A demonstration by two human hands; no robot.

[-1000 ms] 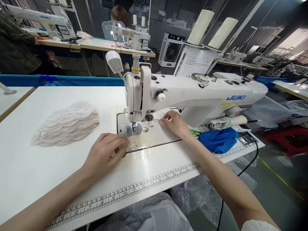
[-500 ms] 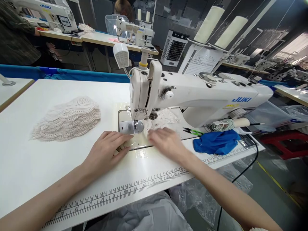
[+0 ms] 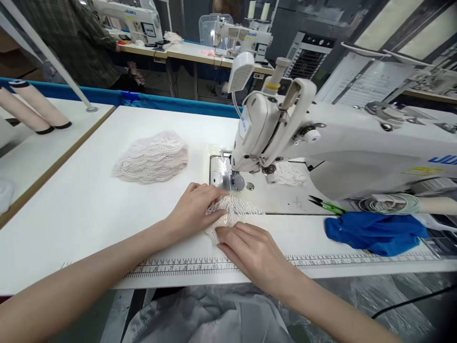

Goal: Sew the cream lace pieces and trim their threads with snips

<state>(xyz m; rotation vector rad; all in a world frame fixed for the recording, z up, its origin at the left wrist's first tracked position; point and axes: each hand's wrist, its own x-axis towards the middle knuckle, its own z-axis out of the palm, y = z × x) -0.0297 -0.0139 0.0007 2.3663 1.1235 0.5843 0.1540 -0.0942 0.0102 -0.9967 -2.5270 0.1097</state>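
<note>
A cream lace piece (image 3: 233,206) lies in front of the sewing machine (image 3: 264,128), just short of the presser foot (image 3: 234,179). My left hand (image 3: 198,207) is closed on its left side, thumb below and fingers above. With bent fingers my right hand (image 3: 255,247) pinches its near edge, close to the table ruler (image 3: 200,265). Parts of the lace are hidden under my fingers. A stack of similar lace pieces (image 3: 153,157) lies to the left. Another lace piece (image 3: 290,174) rests beneath the machine arm.
Green-handled thread snips (image 3: 330,206), a blue cloth (image 3: 374,231) and a coil of cord (image 3: 389,204) lie on the right. Thread cones (image 3: 39,109) stand on the left neighbouring table. Across the blue strip, a person in a checked sleeve (image 3: 82,38) is beside another machine.
My right hand has come back from beside the needle area toward the table edge, with a lace piece now in front of the foot. My left hand has closed on it. The view has turned left.
</note>
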